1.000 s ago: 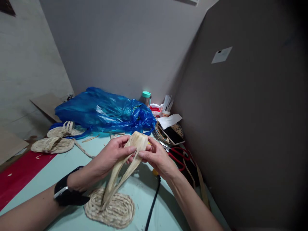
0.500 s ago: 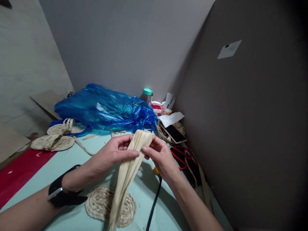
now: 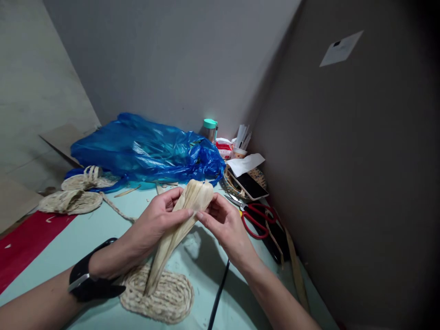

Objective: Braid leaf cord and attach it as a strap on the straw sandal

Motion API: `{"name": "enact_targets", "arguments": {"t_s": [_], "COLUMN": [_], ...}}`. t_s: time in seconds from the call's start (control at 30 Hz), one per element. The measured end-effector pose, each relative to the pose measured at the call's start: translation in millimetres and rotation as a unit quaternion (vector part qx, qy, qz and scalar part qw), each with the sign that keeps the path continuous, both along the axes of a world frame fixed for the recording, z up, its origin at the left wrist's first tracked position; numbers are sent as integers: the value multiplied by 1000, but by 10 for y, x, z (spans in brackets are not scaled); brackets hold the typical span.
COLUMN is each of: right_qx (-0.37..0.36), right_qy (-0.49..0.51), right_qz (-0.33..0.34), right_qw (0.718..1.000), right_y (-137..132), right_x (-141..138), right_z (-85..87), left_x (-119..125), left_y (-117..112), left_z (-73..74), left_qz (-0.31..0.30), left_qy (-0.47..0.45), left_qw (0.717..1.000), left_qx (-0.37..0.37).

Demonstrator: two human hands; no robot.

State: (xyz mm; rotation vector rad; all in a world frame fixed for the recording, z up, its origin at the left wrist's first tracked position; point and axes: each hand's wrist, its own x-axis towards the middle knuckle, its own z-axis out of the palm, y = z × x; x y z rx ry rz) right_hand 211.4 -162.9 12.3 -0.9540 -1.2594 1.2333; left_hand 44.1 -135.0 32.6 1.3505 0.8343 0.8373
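Note:
A pale, dry corn husk (image 3: 192, 197) is held up over the table between my two hands, its narrow end slanting down to the lower left. My left hand (image 3: 161, 217) grips its left side, thumb across the front. On the right edge, my right hand (image 3: 223, 222) pinches it between thumb and fingers. Beneath the husk lies an oval woven sole (image 3: 172, 298) of braided fibre, partly covered by the husk's tail. A pair of woven slippers (image 3: 74, 201) lies at the far left, a braided cord (image 3: 118, 211) beside them.
At the back is a blue plastic bag (image 3: 144, 151), with a teal-lidded bottle (image 3: 209, 128) behind it. A phone (image 3: 252, 185) rests on a basket at the right, near red-handled scissors (image 3: 261, 220). A black cable (image 3: 220, 293) crosses the table (image 3: 202, 275). A dark partition stands at the right.
The husk has been shifted in my hands and now shows a broader face, its tail swung a little left and higher. Both hands have moved slightly left. The view has tilted slightly.

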Motion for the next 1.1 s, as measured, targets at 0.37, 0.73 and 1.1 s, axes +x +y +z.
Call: {"name": "enact_targets", "arguments": {"t_s": [0.37,0.73,1.1], "right_qx": [-5,-20,-22], "right_qy": [19,10,4], "right_qz": [3,-10,-15], "right_qw": [1000,1000,1000], "right_y": [-1,3,-16], "right_x": [3,-45,-48], "right_z": [4,-33,-49], "left_x": [48,67,61], "left_y": [-2,-43,-21], "left_z": [76,61,20], "left_qz": [25,55,53], "left_qy": [71,72,77], "left_qw": [995,995,994], "left_qx": [60,51,56]}}
